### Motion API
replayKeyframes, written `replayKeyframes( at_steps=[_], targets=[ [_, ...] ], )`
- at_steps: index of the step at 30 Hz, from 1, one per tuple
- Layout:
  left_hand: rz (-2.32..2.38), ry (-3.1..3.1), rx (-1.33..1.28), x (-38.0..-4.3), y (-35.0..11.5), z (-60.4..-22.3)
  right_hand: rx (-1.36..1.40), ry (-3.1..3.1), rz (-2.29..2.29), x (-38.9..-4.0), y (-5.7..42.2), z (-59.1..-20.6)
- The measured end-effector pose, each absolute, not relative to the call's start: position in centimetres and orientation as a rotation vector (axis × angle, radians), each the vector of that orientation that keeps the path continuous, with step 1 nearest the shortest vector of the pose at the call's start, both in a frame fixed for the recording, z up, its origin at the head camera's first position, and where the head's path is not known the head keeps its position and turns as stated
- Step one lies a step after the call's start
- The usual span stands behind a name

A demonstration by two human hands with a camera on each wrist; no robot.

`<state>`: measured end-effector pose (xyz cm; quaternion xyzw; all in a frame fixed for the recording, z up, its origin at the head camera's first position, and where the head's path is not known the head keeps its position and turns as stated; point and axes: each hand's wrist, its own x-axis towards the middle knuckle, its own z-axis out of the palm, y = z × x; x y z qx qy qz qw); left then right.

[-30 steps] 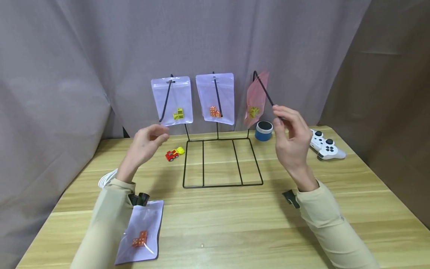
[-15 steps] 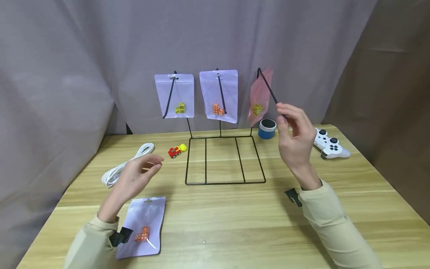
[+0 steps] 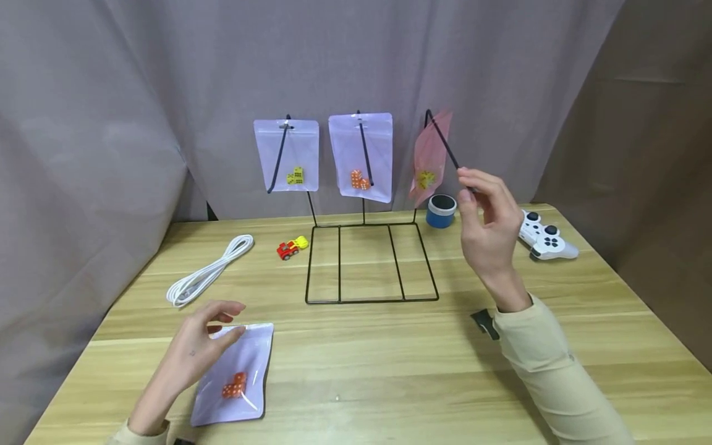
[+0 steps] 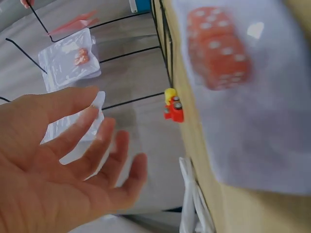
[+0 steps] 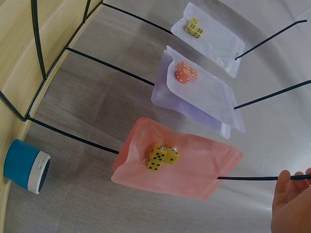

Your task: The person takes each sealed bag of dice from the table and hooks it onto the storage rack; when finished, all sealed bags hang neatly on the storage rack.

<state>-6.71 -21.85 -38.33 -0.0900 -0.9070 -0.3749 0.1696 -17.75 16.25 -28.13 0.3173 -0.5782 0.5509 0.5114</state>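
Note:
My right hand (image 3: 489, 228) pinches the front end of the right hook rod (image 3: 443, 143) of a black wire display rack (image 3: 372, 301). A pink pouch (image 5: 194, 158) with yellow dice hangs farther back on that rod. My left hand (image 3: 196, 343), fingers apart and bent, is over the upper part of a purple zip pouch (image 3: 253, 355) that lies on the table with orange dice inside. Nothing is between the left fingers. On the rack's left rod hangs a purple pouch (image 3: 295, 148) with yellow dice. Purple pouches (image 5: 204, 94) overlap on the middle rod, orange dice showing.
A coiled white cable (image 3: 211, 272) and a red and yellow toy truck (image 3: 292, 247) lie left of the rack. Behind my right hand stand a blue round speaker-like can (image 3: 440, 213) and a white game controller (image 3: 547, 238). Grey curtain (image 3: 356, 55) backs the wooden table (image 3: 389, 371).
My left hand has come down and back from beside the rack's left rod to the purple pouch on the table, uncovering the white cable. My right hand keeps its grip on the rod.

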Motion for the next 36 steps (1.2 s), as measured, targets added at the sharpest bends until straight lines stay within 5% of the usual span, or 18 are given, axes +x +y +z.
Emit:
replayKeyframes(
  at_steps=[17, 36],
  targets=[
    [-0.959, -2.979, 0.052, -2.8, -25.7, -41.1, 0.756, -1.388, 1.327, -17.8, 16.0, -28.2],
    [-1.201, -2.955, 0.1, -3.3, -25.3, -41.5, 0.756, -1.393, 1.32, -17.8, 16.2, -28.2]
  ],
)
